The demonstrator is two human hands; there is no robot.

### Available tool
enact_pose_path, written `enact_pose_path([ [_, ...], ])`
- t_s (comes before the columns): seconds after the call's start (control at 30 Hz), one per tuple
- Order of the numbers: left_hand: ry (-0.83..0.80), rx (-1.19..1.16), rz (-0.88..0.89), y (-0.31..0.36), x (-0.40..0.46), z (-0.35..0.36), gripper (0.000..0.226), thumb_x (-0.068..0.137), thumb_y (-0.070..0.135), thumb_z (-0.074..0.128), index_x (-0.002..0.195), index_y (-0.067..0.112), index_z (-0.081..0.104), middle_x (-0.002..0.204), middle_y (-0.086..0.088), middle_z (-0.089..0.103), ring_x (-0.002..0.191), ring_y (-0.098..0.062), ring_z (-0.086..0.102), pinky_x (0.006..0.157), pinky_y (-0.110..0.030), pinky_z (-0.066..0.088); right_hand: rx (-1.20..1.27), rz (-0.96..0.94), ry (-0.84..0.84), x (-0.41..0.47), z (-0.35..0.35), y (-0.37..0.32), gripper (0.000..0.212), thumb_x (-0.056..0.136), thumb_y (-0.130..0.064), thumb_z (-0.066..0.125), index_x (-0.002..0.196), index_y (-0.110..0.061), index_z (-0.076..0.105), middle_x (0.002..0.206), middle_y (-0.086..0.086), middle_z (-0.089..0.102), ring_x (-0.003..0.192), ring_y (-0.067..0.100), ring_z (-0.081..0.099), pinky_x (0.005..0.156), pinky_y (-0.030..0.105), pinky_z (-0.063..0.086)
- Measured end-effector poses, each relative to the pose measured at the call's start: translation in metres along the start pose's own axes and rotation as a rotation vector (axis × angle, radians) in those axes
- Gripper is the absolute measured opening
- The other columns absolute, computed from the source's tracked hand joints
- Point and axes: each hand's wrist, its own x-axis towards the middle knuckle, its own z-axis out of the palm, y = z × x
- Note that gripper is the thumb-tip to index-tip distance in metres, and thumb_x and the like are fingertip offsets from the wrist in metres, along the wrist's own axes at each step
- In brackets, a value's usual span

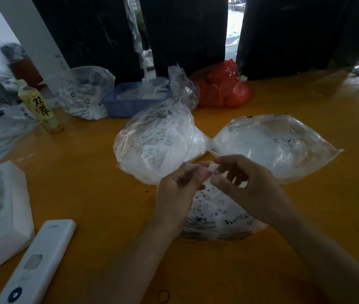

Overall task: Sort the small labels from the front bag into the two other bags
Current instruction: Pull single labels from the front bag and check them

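The front bag, clear plastic full of small white size labels, lies flat on the orange table below my hands. Behind it to the left sits a puffed clear bag holding several labels. To the right lies a second clear bag, its contents hazy. My left hand and my right hand meet above the front bag. Both pinch small white labels between thumb and fingertips; how many is too blurred to tell.
A white remote and a white foam tray lie at the front left. A yellow drink bottle, another clear bag, a blue basket and a red bag stand along the back. A rubber band lies near the front edge.
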Motion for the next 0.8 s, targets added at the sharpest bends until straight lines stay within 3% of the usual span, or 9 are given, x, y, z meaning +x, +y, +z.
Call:
enact_pose_path([
  [0.1, 0.016, -0.017, -0.024, -0.002, 0.000, 0.000, 0.019, 0.087, 0.042, 0.081, 0.105, 0.037, 0.081, 0.106, 0.004, 0.080, 0.097, -0.016, 0.075, 0.086, -0.030, 0.061, -0.010, -0.009, -0.009, -0.001, 0.004, 0.005, 0.011, 0.092, -0.038, 0.068, 0.102, -0.033, 0.069, 0.086, -0.025, 0.069, 0.080, -0.002, 0.066, 0.069, 0.014, 0.052],
  [0.2, 0.034, -0.097, -0.047, -0.005, 0.002, 0.000, 0.033, 0.076, 0.044, 0.088, 0.107, 0.035, 0.079, 0.100, -0.004, 0.080, 0.095, -0.020, 0.077, 0.084, -0.029, 0.061, 0.074, 0.052, 0.084, -0.001, 0.004, 0.008, 0.013, 0.092, -0.025, 0.073, 0.100, -0.033, 0.067, 0.086, -0.021, 0.071, 0.078, -0.001, 0.068, 0.070, 0.013, 0.053],
  [0.37, 0.075, -0.161, -0.076, -0.007, 0.004, -0.001, 0.038, 0.065, 0.042, 0.091, 0.100, 0.033, 0.078, 0.096, -0.002, 0.080, 0.097, -0.017, 0.076, 0.081, -0.026, 0.059, 0.199, 0.133, 0.135, 0.001, 0.003, 0.009, 0.028, 0.089, -0.025, 0.077, 0.112, -0.034, 0.064, 0.089, -0.015, 0.071, 0.073, 0.008, 0.067, 0.065, 0.016, 0.055],
  [0.5, -0.028, -0.175, -0.138, -0.003, 0.004, -0.003, 0.040, 0.072, 0.037, 0.090, 0.110, 0.028, 0.080, 0.100, -0.003, 0.080, 0.097, -0.017, 0.077, 0.078, -0.027, 0.060, 0.222, 0.141, 0.126, 0.001, 0.002, 0.009, 0.015, 0.091, -0.027, 0.074, 0.102, -0.035, 0.069, 0.088, -0.013, 0.071, 0.077, 0.009, 0.067, 0.070, 0.023, 0.058],
  [0.67, 0.006, -0.201, -0.190, 0.000, 0.004, -0.003, 0.019, 0.074, 0.028, 0.087, 0.093, 0.026, 0.085, 0.099, -0.002, 0.081, 0.093, -0.016, 0.077, 0.056, -0.020, 0.054, 0.182, 0.125, 0.209, 0.003, 0.001, 0.010, 0.011, 0.094, -0.030, 0.070, 0.104, -0.032, 0.066, 0.084, -0.018, 0.069, 0.077, 0.001, 0.066, 0.064, 0.013, 0.051],
  [0.73, 0.032, -0.244, -0.185, 0.002, 0.005, -0.005, 0.012, 0.082, 0.016, 0.082, 0.088, 0.026, 0.084, 0.102, -0.007, 0.081, 0.092, -0.017, 0.078, 0.046, -0.018, 0.048, 0.029, 0.108, 0.202, 0.004, -0.002, 0.014, 0.005, 0.095, -0.031, 0.067, 0.101, -0.032, 0.066, 0.081, -0.016, 0.068, 0.078, -0.001, 0.064, 0.066, 0.012, 0.051],
  [0.8, 0.041, -0.302, -0.191, 0.003, 0.007, -0.008, 0.015, 0.082, 0.012, 0.080, 0.085, 0.026, 0.083, 0.104, -0.011, 0.081, 0.092, -0.019, 0.079, 0.042, -0.017, 0.045, -0.259, 0.034, 0.067, 0.003, -0.003, 0.019, 0.005, 0.097, -0.029, 0.065, 0.100, -0.032, 0.068, 0.090, -0.019, 0.066, 0.079, 0.000, 0.060, 0.072, 0.017, 0.053],
])
